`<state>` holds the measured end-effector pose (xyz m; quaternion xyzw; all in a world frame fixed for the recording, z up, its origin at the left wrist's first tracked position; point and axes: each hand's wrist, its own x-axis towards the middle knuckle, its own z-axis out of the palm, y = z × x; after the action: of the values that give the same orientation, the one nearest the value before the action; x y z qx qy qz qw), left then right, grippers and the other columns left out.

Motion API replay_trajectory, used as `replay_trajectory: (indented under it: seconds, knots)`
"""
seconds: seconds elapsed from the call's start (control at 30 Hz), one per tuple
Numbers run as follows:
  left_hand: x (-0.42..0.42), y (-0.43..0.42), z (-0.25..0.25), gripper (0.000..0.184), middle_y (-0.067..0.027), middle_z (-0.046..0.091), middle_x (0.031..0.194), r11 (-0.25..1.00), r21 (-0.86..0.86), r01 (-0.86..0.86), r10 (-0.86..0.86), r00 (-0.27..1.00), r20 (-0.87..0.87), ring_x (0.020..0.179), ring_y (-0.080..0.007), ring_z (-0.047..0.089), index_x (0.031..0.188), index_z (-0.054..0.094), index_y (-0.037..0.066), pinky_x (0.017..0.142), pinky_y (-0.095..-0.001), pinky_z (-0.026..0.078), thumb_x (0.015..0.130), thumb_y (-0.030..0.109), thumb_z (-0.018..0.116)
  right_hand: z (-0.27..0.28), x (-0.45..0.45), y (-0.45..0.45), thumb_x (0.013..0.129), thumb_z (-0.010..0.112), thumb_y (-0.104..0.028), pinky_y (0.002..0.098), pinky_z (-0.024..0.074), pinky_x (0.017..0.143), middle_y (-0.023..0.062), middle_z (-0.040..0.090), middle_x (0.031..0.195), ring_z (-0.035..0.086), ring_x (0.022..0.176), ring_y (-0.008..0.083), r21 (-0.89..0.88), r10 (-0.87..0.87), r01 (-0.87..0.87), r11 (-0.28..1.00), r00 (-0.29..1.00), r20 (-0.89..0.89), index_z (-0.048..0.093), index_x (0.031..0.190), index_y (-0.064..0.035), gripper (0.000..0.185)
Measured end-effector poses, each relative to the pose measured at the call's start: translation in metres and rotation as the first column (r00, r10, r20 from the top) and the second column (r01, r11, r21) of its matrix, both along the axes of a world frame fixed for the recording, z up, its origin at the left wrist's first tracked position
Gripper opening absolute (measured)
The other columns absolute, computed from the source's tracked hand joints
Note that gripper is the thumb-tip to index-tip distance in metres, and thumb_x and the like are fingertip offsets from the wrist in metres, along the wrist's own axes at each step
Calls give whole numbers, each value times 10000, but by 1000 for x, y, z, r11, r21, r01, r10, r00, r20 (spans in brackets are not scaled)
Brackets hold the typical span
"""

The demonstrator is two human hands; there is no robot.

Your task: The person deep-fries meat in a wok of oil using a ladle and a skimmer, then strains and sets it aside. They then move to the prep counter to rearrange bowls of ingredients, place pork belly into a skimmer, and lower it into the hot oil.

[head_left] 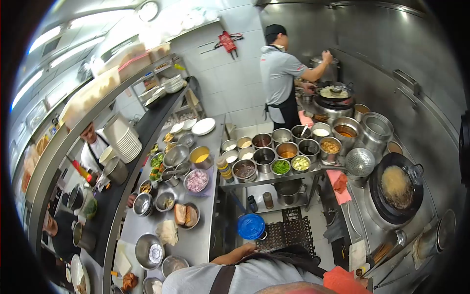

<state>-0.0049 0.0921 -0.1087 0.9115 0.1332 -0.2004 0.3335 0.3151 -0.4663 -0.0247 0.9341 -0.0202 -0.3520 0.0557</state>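
Note:
My left hand (pixel 248 248) shows at the bottom centre, just below a round blue lid or tub (pixel 250 226). Its fingers are too small and partly hidden, so I cannot tell whether they touch the tub. My right hand cannot be made out. At the lower right, close to my body, is a red-orange cloth (pixel 340 281). Farther right, a black wok (pixel 377 196) on the range holds bubbling, light-brown contents (pixel 394 181). A round perforated strainer (pixel 360 162) rests beside it, near a metal pot (pixel 377 128).
A co-worker (pixel 281 73) stands at the back range by another wok (pixel 335 91). A steel cart (pixel 274 179) bears several pots of sauces and chopped greens. On the left, a steel counter (pixel 205 215) carries bowls of ingredients. More people are behind the pass shelf (pixel 129 191). A black mat (pixel 293 235) covers part of the floor.

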Motion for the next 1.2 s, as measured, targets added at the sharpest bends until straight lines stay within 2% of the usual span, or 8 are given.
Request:
replay_trajectory:
  seconds: [0.07, 0.2, 0.23, 0.33, 0.43, 0.6, 0.73, 1.2]
  knots:
    - [25, 4, -1, 372, -104, 666, 895, 855, -309, -416, 429, 903, -27, 800, -242, 642, 1098, 615, 101, 691, -389, 509, 867, 388, 559, -42, 14, -18, 868, 590, -301, 263, 537, 773, 158, 599, 1173, 665, 868, 179, 290, -468, 456, 841, 883, -30, 284, 1402, -64, 659]
    - [31, -18, -1, 394, -120, 652, 905, -57, -520, -853, 819, 258, -513, 837, -289, 634, 1068, 619, 115, 783, -404, 514, 826, 426, 599, -102, -17, -43, 661, 627, -196, 468, 441, 901, 250, 578, 1068, 543, 1005, 418, 440, -238, -184, 879, 630, 739, 609, 974, 18, 380]
    - [46, -11, 10, 201, -76, 626, 816, 104, -759, -642, 683, 601, -415, 617, -216, 588, 980, 590, 61, 640, -348, 509, 872, 228, 561, -112, -12, -50, 656, 616, -179, 469, 448, 872, 241, 587, 1027, 552, 977, 402, 277, -52, -233, 932, 671, 739, 619, 926, 26, 339]
    - [167, -29, 50, 334, -44, 633, 890, 282, -825, -490, 649, 731, -212, 773, -168, 593, 1130, 592, 46, 656, -322, 494, 885, 273, 600, -99, 7, -47, 703, 634, -216, 459, 457, 852, 257, 594, 995, 572, 939, 403, 224, 3, -194, 955, 762, 648, 605, 975, 49, 381]
    - [249, -79, 132, 346, -69, 630, 1106, 414, -810, -415, 442, 870, -220, 988, -165, 605, 1175, 596, 52, 802, -324, 490, 884, 239, 612, 14, -12, -13, 753, 638, -260, 488, 467, 737, 274, 621, 903, 590, 876, 451, 723, -619, 217, 656, 703, 351, 518, 1069, -25, 411]
    - [284, -143, 151, 399, -105, 524, 1305, 813, -558, 168, -288, 948, -134, 1182, -198, 490, 1283, 497, 13, 1010, -303, 366, 940, 216, 490, 61, -18, -15, 797, 504, -131, 400, 425, 424, 135, 527, 636, 512, 441, 271, 750, -782, 426, 506, 593, 192, 510, 976, -12, 215]
    - [315, -145, 146, 324, -89, 633, 1114, 560, -823, 92, -399, 901, -171, 1023, -182, 566, 1134, 615, 12, 921, -303, 426, 909, 225, 522, 94, -12, 1, 820, 458, -104, 259, 330, 323, 9, 444, 593, 415, 373, 100, 867, -924, 476, 149, 380, -50, 512, 975, -52, 173]
    - [291, -53, 196, 406, -120, 649, 1065, 569, -746, -347, -216, 812, -543, 893, -164, 624, 1142, 607, -18, 790, -290, 503, 902, 305, 556, 218, 127, 130, 812, 564, -117, 315, 407, 377, 85, 560, 600, 503, 401, 156, 850, -700, 104, 516, 624, 349, 426, 1345, -75, 552]
